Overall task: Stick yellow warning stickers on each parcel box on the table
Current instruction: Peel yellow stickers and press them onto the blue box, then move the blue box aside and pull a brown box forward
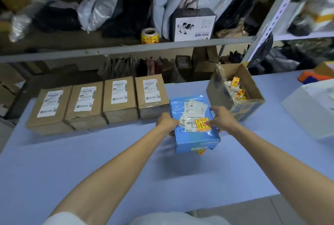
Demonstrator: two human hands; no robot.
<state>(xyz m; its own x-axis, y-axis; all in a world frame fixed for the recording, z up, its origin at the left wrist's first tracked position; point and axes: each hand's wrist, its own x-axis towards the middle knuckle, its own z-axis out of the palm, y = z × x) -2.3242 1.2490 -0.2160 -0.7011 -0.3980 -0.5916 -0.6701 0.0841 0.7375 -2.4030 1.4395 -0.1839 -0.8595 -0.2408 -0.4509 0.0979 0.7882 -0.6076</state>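
A blue-wrapped parcel sits lifted a little off the table, with white labels and a yellow warning sticker on its top. My left hand grips its left edge. My right hand holds its right edge, with the thumb on the sticker. Another yellow sticker peeks out beneath the parcel's front. Several brown parcel boxes with white shipping labels stand in a row to the left. A roll of yellow stickers stands on the shelf behind.
An open cardboard box with crumpled sticker scraps stands right of the parcel. A white box lies at the far right. The blue table stretches in front. Metal shelves full of bags and packages run behind.
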